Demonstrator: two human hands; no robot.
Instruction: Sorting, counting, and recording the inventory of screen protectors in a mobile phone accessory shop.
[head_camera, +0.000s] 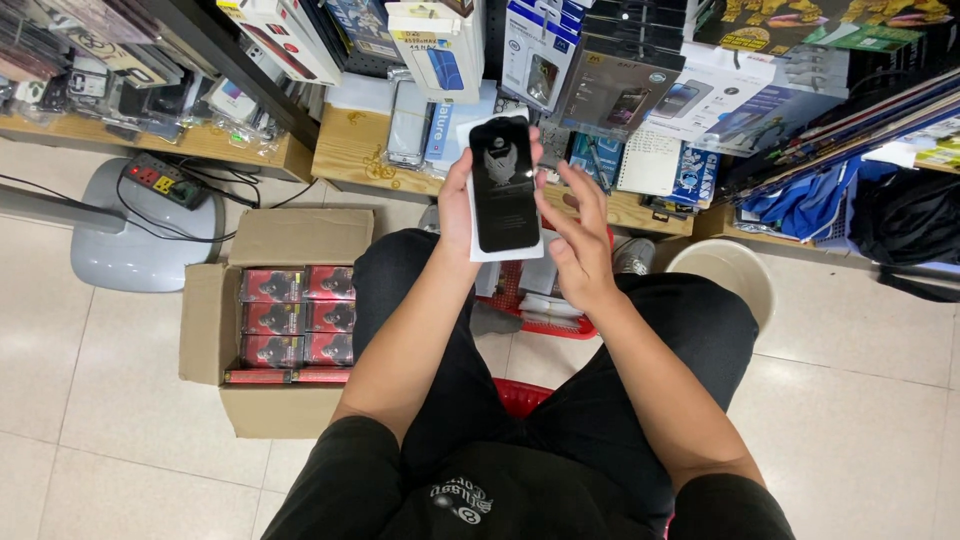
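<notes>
Left hand (458, 205) grips upright black phone-shaped panel (503, 185), long axis pointing away; right hand (578, 235) spread.

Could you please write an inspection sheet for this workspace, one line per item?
Surface: pale tiled floor.
Job's things: black glass sheet on white backing, held upright by left hand.
Clutter: open cardboard box of red packs; red basket; packaged goods on wooden shelves.
Grippers: right hand open beside the sheet, fingers spread.
Cables: power strip with black leads on grey base.
Surroundings: white bucket; blue cloth.
</notes>
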